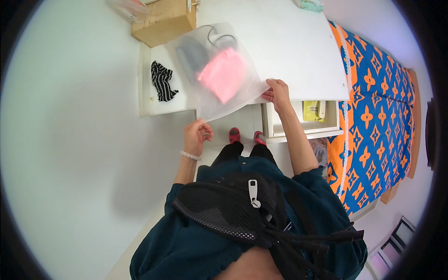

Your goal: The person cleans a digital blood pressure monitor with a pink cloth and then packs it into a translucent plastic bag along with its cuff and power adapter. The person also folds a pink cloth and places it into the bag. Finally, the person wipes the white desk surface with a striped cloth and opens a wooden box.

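Note:
A translucent plastic bag (250, 82) is stretched between my hands above the desk's front edge. Its near left corner is pinched in my left hand (197, 134), which wears a white bead bracelet (190, 155). My right hand (277, 93) grips the near right corner. Through the plastic show a pink item (225, 75), a dark grey item (192, 54) and a thin dark cord (224, 36); what they are is blurred. Left of the bag a black and white striped cloth (162, 82) lies crumpled on the white desk (290, 42).
A cardboard box (164, 22) stands at the desk's back left, a tissue pack (310, 5) at the far edge. Below my right hand an open drawer (304, 136) juts out, holding a yellow packet (311, 111). A bed with a patterned cover (374, 115) is at right, a wall (70, 122) at left.

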`<state>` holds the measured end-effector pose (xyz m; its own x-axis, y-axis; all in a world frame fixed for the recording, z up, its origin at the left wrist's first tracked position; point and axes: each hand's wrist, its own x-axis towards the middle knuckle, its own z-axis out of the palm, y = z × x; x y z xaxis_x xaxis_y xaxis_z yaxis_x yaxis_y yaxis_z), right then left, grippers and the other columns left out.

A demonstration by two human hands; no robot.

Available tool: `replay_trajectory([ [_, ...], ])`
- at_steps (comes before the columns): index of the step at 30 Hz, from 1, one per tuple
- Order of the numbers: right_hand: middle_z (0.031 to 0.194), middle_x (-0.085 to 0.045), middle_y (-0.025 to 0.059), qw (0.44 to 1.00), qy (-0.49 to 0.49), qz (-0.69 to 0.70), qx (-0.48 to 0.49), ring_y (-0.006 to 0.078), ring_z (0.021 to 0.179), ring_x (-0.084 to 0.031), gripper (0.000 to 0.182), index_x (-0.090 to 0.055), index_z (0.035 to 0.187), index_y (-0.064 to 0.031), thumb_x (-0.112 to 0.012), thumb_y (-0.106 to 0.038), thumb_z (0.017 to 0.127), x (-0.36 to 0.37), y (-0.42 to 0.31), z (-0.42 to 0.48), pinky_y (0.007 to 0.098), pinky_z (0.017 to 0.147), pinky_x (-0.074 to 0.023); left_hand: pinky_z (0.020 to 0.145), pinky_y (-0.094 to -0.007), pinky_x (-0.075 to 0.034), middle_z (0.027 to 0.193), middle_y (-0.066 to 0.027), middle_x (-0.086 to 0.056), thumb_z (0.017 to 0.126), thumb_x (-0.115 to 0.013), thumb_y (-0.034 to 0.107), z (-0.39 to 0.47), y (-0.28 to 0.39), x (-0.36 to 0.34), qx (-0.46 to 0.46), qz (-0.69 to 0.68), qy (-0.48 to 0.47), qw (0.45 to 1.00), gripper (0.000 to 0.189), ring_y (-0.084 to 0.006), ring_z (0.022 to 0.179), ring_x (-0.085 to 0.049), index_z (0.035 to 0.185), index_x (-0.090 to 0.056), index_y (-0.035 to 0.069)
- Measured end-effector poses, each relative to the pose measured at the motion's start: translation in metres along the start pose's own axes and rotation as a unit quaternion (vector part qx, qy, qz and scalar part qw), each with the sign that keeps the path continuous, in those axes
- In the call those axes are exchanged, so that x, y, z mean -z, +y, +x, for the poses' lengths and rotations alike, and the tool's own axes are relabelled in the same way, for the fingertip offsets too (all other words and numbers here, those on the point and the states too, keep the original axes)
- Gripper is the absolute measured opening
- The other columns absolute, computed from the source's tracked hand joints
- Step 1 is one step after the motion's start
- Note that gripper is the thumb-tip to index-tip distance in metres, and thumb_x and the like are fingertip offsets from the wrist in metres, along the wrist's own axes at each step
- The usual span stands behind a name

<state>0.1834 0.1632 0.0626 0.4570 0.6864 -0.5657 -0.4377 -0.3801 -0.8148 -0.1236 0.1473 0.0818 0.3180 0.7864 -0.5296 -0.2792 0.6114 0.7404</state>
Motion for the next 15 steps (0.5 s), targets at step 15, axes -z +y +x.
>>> replay_trajectory([
  [15, 0.070, -0.057, 0.0092, 0.974, -0.075, -0.210, 0.029, 0.0146, 0.059, -0.057, 0.023, -0.059, 0.094, 0.0038, -0.056, -0.015, 0.081, -0.016, -0.001, 0.001, 0.0314, 0.041, -0.0468, 0.081, -0.0311, -0.049, 0.110, -0.0108, -0.057, 0.076, -0.072, 0.007, 0.102, 0.062, -0.023, -0.040, 0.189, -0.012, 0.981, 0.070, -0.0196, 0.093, -0.060, 0.133, -0.032, -0.005],
])
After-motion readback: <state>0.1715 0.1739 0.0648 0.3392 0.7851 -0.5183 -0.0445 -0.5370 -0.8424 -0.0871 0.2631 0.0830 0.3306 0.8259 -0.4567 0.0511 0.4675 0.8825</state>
